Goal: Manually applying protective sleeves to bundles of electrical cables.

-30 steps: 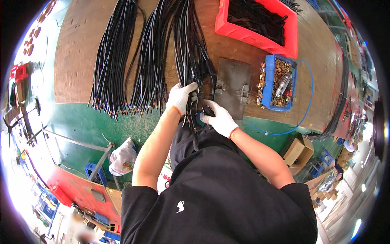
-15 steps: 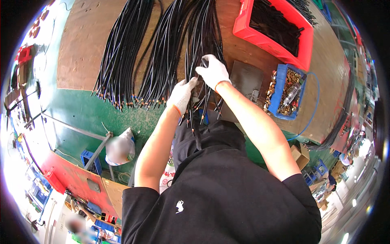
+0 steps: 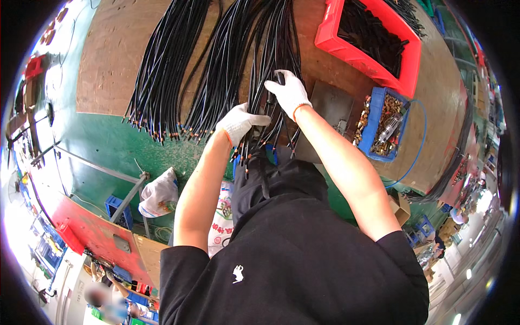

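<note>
Several bundles of black cables (image 3: 170, 70) lie across the brown table, their bare copper-coloured ends toward me. Over the nearest bundle (image 3: 271, 49), which hangs past the table edge, are both my white-gloved hands. My left hand (image 3: 238, 125) is closed around some cables, its thumb laid across them; the fingers beneath are partly hidden. Slightly farther away and to the right, my right hand (image 3: 291, 93) is closed on a short black tube (image 3: 279, 78), whose end sticks out between thumb and fingers.
A red bin (image 3: 374, 54) of short black pieces stands at the far right. Nearer is a blue bin (image 3: 383, 122) with small brass-coloured fittings and a metal tool with a blue hose (image 3: 423, 130). A dark metal plate (image 3: 325, 105) lies beside my right forearm. A white sack (image 3: 161, 194) stands lower left.
My left hand has shifted slightly right, its thumb now reaching across the cables. My right hand still holds the black tube, a little farther right. The cable ends over my lap have moved.
</note>
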